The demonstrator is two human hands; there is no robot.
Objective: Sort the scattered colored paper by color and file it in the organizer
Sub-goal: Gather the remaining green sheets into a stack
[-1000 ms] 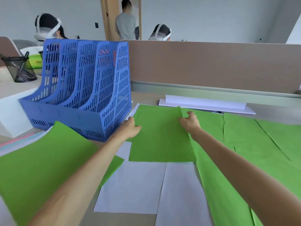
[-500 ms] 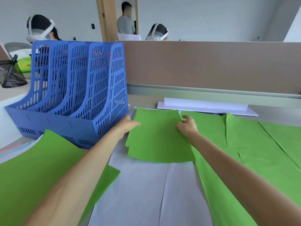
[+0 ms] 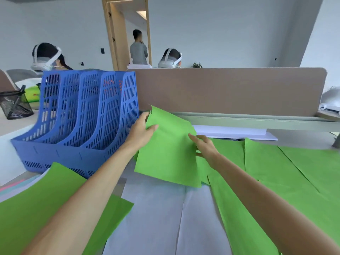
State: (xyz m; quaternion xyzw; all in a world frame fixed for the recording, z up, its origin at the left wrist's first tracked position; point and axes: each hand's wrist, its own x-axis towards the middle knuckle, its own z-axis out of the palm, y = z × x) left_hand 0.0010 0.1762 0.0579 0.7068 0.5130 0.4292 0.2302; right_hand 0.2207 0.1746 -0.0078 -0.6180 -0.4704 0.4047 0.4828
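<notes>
The left hand point(image 3: 141, 132), just right of the blue file organizer point(image 3: 82, 122), grips the left edge of a green sheet point(image 3: 169, 155), thumb curled over its face. The sheet is plain bright green and slightly bowed, held above the white sheets point(image 3: 156, 208). Its long axis runs away from the person, with the far-left corner peaking beside the organizer's right wall. The right hand point(image 3: 207, 148) lays nearly straight fingers on the right edge; whether it pinches there is unclear.
</notes>
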